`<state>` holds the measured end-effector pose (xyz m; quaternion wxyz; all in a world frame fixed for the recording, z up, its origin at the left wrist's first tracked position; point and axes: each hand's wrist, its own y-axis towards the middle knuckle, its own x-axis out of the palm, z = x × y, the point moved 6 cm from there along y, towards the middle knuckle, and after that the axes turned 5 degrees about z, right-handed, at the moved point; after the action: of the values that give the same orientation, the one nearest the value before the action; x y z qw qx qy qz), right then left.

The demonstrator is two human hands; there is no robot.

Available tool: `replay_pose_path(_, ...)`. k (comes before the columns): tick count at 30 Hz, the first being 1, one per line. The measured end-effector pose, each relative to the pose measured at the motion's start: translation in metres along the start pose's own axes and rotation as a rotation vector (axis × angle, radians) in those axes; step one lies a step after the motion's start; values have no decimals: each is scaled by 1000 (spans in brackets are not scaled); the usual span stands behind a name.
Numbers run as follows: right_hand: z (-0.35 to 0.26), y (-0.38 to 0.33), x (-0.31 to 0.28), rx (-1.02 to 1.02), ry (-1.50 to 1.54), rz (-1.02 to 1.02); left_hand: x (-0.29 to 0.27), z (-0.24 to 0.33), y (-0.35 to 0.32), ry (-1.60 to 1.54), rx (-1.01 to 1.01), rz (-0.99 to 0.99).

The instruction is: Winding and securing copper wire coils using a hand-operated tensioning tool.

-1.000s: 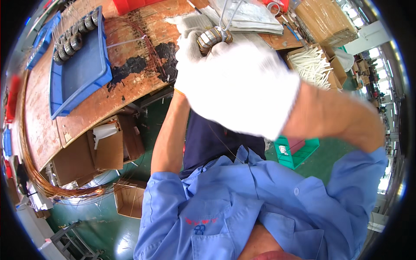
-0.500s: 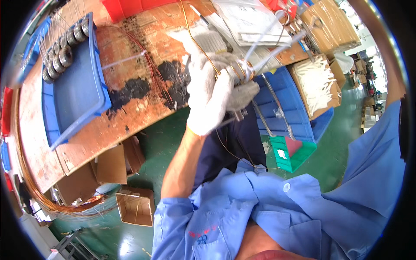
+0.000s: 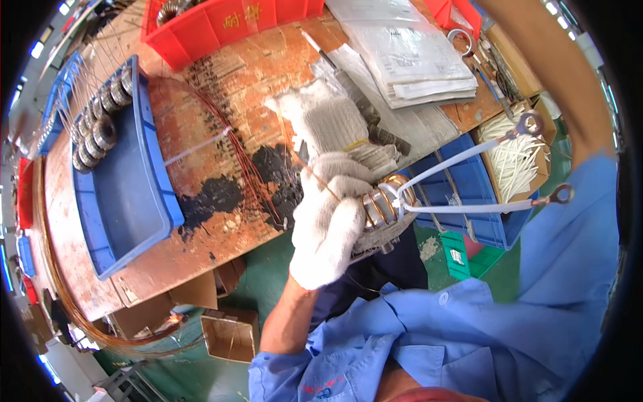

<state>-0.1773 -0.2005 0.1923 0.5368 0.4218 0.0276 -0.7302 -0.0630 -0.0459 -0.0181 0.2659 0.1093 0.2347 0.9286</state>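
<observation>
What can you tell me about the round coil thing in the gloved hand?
The coil is a small ring wound with shiny copper-coloured wire, with greyish wrapping below. The left hand, in a white knit glove, grips it from the left above the workbench edge. Two pale sleeved leads with metal ring ends stick out to the right. A thin copper wire runs up-left.

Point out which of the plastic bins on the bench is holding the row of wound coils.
The blue tray at the left: dark wound coils line its far edge. The red bin sits at the back, and the other blue bin holds rods.
</observation>
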Motion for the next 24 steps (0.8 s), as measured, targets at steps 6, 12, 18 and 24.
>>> replay_pose_path(6, -111, -194, 70, 653, 210, -433, 8, -1, 5, 19, -151, -20)
replay_pose_path(12, -111, -270, 135, 906, 340, -674, 12, -7, 5, -29, -277, 2)
replay_pose_path(18, -170, -221, 32, 841, 516, -686, 5, 0, 5, -7, -346, 103)
replay_pose_path(24, -193, -285, 10, 959, 383, -365, -1, -25, 13, 43, -358, 149)
